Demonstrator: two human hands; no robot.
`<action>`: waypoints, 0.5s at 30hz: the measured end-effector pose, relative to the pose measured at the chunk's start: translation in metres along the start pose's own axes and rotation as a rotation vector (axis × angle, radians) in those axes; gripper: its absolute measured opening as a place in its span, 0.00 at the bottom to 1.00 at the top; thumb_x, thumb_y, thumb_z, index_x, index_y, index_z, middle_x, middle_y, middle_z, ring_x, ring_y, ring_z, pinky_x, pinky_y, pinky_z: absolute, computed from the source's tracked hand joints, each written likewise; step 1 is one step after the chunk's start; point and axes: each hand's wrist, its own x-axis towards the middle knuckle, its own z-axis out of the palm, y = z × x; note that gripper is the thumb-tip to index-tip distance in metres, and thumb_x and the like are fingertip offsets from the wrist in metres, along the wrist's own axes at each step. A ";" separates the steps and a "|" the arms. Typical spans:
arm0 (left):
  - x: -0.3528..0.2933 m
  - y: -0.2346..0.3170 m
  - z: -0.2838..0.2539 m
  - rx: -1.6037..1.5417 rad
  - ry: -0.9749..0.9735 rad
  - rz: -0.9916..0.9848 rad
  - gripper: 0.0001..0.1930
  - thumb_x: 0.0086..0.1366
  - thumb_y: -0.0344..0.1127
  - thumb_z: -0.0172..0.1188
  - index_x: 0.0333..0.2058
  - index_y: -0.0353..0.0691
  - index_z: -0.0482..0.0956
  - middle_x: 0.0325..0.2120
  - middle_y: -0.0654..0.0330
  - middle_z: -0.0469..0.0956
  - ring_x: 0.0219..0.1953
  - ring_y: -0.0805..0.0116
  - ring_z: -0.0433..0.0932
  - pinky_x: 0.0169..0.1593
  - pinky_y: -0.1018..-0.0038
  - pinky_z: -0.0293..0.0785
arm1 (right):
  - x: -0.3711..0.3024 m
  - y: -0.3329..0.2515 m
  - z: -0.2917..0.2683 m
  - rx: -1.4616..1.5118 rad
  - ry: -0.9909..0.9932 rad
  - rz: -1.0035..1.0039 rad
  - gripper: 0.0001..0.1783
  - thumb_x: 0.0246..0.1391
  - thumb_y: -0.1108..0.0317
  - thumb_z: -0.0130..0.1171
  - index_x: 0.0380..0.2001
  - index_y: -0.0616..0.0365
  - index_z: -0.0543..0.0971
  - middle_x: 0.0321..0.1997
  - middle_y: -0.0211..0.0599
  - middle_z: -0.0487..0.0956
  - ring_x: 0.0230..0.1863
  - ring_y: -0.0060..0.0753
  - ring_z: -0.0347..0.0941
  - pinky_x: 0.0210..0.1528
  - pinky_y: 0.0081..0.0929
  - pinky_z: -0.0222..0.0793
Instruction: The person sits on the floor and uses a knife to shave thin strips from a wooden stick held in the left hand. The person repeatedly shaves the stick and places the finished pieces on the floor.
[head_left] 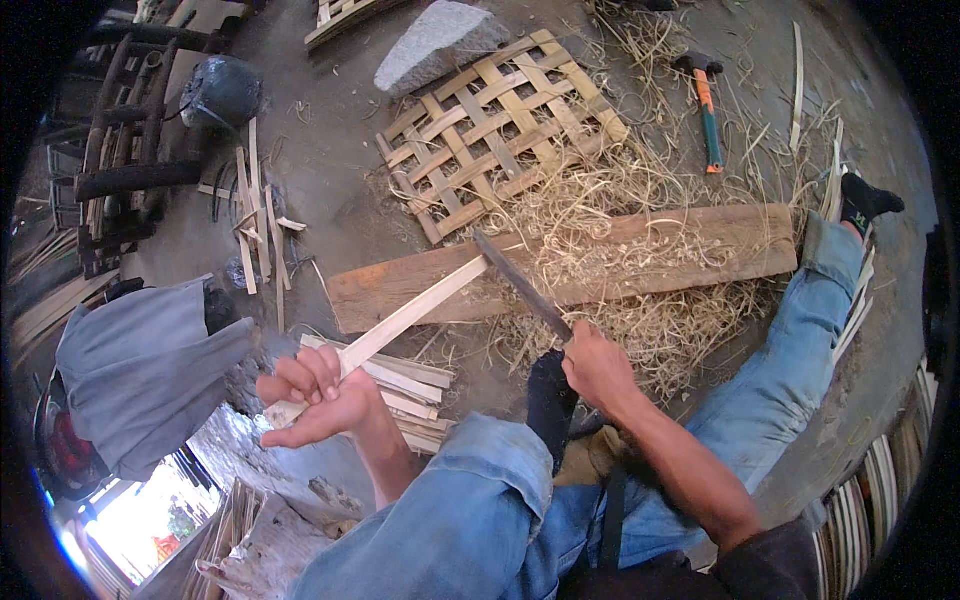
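My left hand [335,400] is curled around the lower end of a pale wooden strip [415,310], its thumb stretched out along the near side. The strip slants up to the right, its far end over a long brown plank [385,290]. In my right hand [597,368] is the handle of a knife [522,287], mostly covered by the fingers. Its dark blade points up and left, crossing the strip near the strip's far end. Curly wood shavings [670,350] cover much of the plank and lie around it. Several cut strips [410,385] lie beside my left wrist.
Beyond the plank lies a woven lattice panel [505,130] with a grey stone [440,45] at its far edge. A hammer [708,115] rests at the upper right. Loose slats [262,215] and a cloth-draped object [150,370] are on the left. My outstretched leg [780,370] borders the right.
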 end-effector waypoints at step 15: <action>0.009 -0.002 -0.007 -0.021 0.130 0.022 0.32 0.60 0.73 0.44 0.22 0.46 0.59 0.16 0.67 0.55 0.13 0.79 0.55 0.17 0.82 0.49 | 0.009 -0.022 0.016 0.083 0.011 -0.059 0.17 0.52 0.63 0.57 0.36 0.64 0.65 0.30 0.57 0.77 0.30 0.61 0.76 0.34 0.49 0.73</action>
